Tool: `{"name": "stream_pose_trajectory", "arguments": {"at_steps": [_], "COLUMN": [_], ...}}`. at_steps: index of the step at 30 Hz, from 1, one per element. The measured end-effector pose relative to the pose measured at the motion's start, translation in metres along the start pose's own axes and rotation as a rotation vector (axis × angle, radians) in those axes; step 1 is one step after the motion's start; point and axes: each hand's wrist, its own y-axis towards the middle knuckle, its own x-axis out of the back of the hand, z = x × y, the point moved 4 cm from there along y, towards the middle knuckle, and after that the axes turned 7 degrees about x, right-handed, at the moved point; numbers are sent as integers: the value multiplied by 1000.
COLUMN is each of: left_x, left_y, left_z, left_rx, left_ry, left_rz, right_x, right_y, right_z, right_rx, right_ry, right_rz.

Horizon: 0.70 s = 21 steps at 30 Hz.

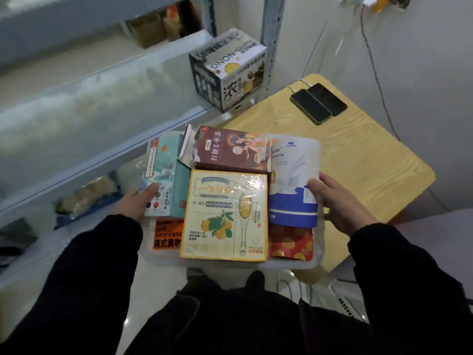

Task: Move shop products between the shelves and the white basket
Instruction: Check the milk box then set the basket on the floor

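The white basket (294, 264) is full and sits between the person's two hands, in front of the body, its far end over the edge of the yellow counter (363, 160). A yellow box (225, 213) lies flat on top in the middle. Beyond the yellow box is a maroon box (230, 152). To its left stands a teal box (163, 170), with an orange-and-black packet (167, 235) tucked below that. To its right lies a white-and-blue pack (294, 180) over a red pouch (290, 243).

The left hand (138, 202) is narrow, its thumb clamped on the face of the teal box. The right hand (340, 203) is likewise closed in, thumb pressing the side of the white-and-blue pack. The other fingers of both are hidden, so it cannot be told whether they also clasp the basket's wall.

This looks like the carrying step, with the loaded basket brought up to the shelves (102, 111) left of the yellow box. The next move seems to call for resting the basket somewhere and freeing one hand to lift a product out.

Well beyond the yellow box, a black-and-white carton (227, 70) stands at a shelf's end, and two phones (318, 102) lie on the counter.
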Motion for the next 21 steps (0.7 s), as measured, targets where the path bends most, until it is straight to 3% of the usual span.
{"name": "stream_pose_trajectory", "arguments": {"at_steps": [7, 21], "left_x": [147, 409], "left_y": [-50, -179], "left_z": [58, 240], "left_rx": [-68, -2], "left_ry": [-70, -513], "left_rz": [-248, -594], "right_x": [-126, -457], "right_y": [23, -25], "right_z": [12, -26], "right_rx": [-8, -40], "right_ry": [-156, -477], "right_rz": [257, 736]}}
